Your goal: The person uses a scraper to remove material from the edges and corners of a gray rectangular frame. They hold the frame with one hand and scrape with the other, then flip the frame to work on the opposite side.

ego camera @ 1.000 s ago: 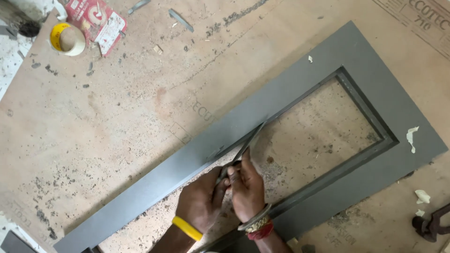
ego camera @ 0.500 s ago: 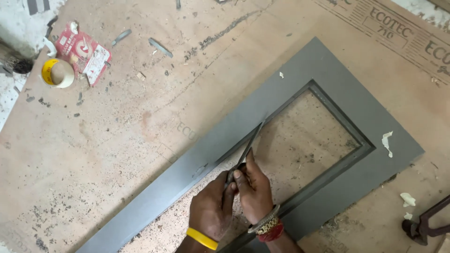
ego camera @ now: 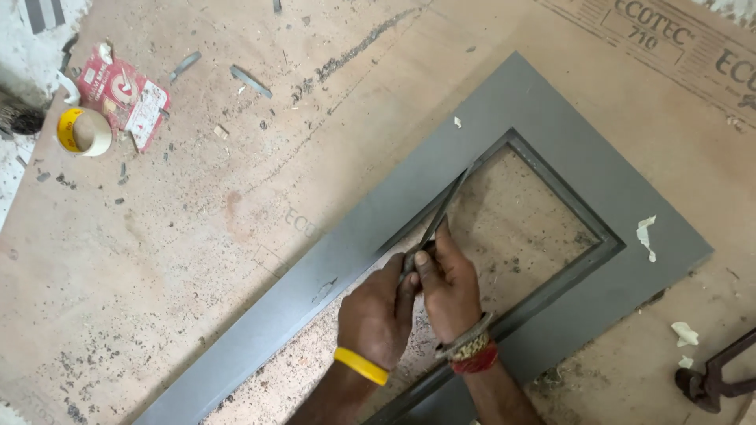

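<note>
Left hand (ego camera: 376, 315) and right hand (ego camera: 449, 285) sit side by side, fingers (ego camera: 424, 260) of both clamped on the near end of a thin metal blade (ego camera: 441, 214). Its long axis runs up-right from them, along the grey frame (ego camera: 551, 102)'s inner edge.

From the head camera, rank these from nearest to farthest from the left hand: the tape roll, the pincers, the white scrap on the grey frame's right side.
From the left hand:
1. White scrap, to the right, on the grey frame.
2. Pincers, far right, at the picture's edge.
3. Tape roll, far upper left, beside the red packet.
</note>
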